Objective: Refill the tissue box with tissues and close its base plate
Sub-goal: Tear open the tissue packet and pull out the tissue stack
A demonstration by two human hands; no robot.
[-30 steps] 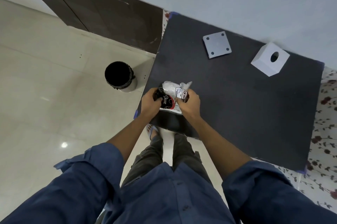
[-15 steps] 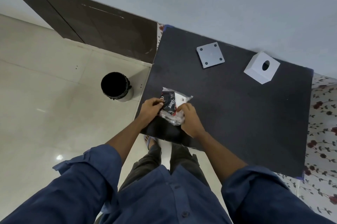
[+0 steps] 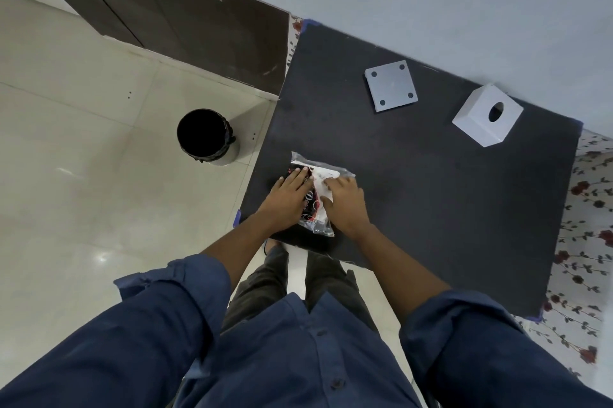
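Down at the near edge of the black mat (image 3: 431, 208), my left hand (image 3: 287, 195) presses flat on the tissue pack (image 3: 315, 205) while my right hand (image 3: 345, 202) pinches its wrapper. Guessing I'm opening it; next, tear carefully. Tissue box (image 3: 477, 122) and base plate (image 3: 391, 86) wait well apart.

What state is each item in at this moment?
tissue pack: flat on the mat, wrapper unopened as far as visible.
left hand: pressing the pack, fingers straight.
right hand: resting on the pack.
tissue box: standing apart, opening up.
base plate: detached, lying flat.
bin: open.
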